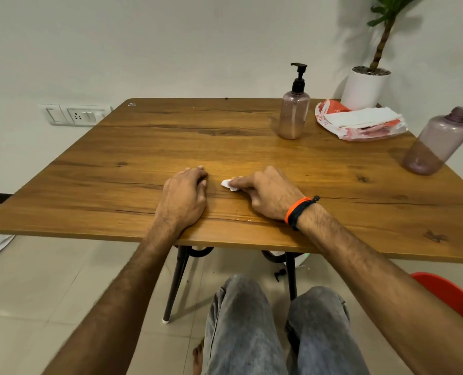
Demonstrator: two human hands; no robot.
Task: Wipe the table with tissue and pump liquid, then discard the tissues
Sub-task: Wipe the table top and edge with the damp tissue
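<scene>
A small crumpled white tissue (229, 184) lies on the wooden table (116, 169) near its front middle, and my right hand (268, 194) pinches it against the wood. My left hand (185, 197) rests on the table just left of the tissue, fingers loosely curled and holding nothing. The pump bottle (294, 109), pinkish with a black pump head, stands upright at the back right. A pack of white tissues (360, 121) in a red and white wrapper lies to its right.
A second pinkish bottle (438, 142) without a cap stands near the right edge. A white plant pot (364, 87) sits behind the table's back right corner. A red chair (452, 296) shows at the lower right; my knees are under the table's front edge.
</scene>
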